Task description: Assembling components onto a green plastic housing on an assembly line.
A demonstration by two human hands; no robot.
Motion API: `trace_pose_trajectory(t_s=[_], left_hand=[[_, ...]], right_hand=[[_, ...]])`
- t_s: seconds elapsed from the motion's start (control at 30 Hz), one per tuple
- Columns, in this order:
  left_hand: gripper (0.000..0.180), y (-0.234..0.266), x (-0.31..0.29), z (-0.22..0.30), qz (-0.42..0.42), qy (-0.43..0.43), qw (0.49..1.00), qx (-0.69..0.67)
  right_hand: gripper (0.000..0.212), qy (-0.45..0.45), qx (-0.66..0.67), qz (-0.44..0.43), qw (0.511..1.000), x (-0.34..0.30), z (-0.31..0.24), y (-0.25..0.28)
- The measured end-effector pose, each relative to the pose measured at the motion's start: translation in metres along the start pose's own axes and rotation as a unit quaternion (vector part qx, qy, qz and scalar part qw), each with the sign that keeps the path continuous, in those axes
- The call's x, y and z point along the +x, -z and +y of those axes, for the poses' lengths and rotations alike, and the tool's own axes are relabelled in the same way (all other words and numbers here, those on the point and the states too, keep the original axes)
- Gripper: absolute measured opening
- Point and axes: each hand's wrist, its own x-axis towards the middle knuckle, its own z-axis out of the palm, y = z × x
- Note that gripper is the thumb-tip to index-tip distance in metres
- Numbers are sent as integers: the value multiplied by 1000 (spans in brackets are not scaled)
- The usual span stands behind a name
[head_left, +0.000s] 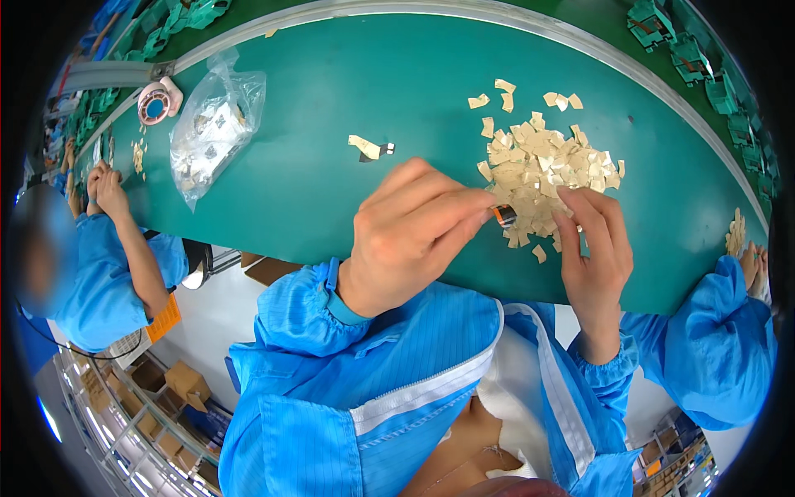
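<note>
My left hand [414, 228] pinches a small black piece with an orange mark [503, 216] between thumb and fingertips, above the green table. To its right, my right hand [595, 248] hovers at the near edge of a heap of small cream-coloured pieces [551, 166]. Its fingers are bent, with a gap between thumb and forefinger, and I see nothing held there. Beyond my left hand lies a cream piece [363, 147] together with a small black part [387, 149].
A clear plastic bag of small parts [217, 132] lies at the left, beside a pink tape dispenser [156, 103]. Co-workers in blue sit on both sides, one person's hands [108, 189] at the far left. A metal rail [414, 7] borders the table's far side.
</note>
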Motion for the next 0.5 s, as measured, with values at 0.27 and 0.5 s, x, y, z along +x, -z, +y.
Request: trace_pose_trajectory(t_s=[0.27,0.5], left_hand=[[19,-9,2,9,-7,-21,999,-27],[18,-8,-1,12,-6,-3,999,-32]], right_hand=[[35,227,-2,64,972,11,-8,-6],[39,271,-29,61,960,7,2,-9]])
